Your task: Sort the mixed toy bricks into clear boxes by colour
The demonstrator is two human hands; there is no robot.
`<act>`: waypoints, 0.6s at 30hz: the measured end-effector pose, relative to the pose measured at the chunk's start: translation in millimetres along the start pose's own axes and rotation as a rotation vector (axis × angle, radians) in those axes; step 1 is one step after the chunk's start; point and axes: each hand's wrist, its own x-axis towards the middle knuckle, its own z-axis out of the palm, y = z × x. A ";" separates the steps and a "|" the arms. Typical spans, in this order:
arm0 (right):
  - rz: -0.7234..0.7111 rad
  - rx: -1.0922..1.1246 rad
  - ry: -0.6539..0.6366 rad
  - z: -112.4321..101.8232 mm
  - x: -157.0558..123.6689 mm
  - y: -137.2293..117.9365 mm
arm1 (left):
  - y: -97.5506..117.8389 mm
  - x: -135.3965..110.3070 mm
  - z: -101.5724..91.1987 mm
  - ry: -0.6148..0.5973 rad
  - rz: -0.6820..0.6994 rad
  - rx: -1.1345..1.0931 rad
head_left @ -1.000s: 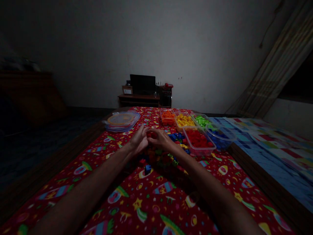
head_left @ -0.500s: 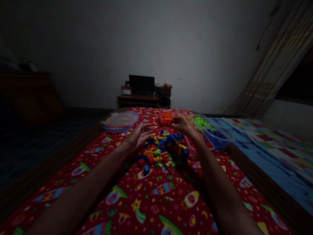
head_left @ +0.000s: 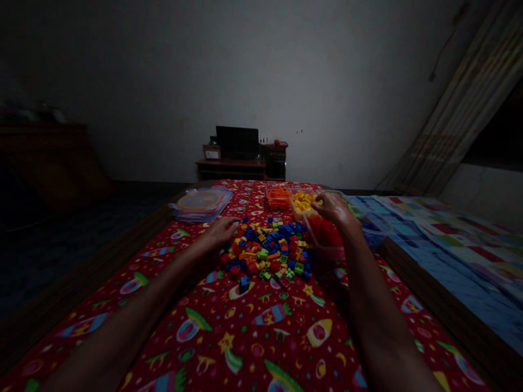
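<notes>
Grip spread on the left hand (head_left: 218,231), fingertips just beside a pile of toy bricks (head_left: 265,253). Right hand (head_left: 333,209) curls over a clear tub of red bricks (head_left: 324,237); whether it pinches anything I cannot tell.

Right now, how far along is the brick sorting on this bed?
Partly done. The orange tub, yellow tub, red tub and blue tub each hold bricks of one colour. In hand: the right hand is over the yellow and red tubs; whether it holds a brick is hidden. The left hand is at the pile's edge, fingers open. Left: a mixed pile of bricks on the bedspread.
</notes>
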 end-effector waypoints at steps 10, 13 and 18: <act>-0.387 0.137 -0.171 18.9 -5.8 -54.6 | -4.7 -0.6 13.1 -0.011 0.096 0.011; -0.517 0.119 -0.243 34.5 -12.7 -69.4 | 5.6 -3.8 19.5 -0.070 0.213 -0.002; -0.686 -0.012 -0.361 65.1 -18.5 -85.3 | 17.3 -9.7 35.5 -0.117 0.270 0.048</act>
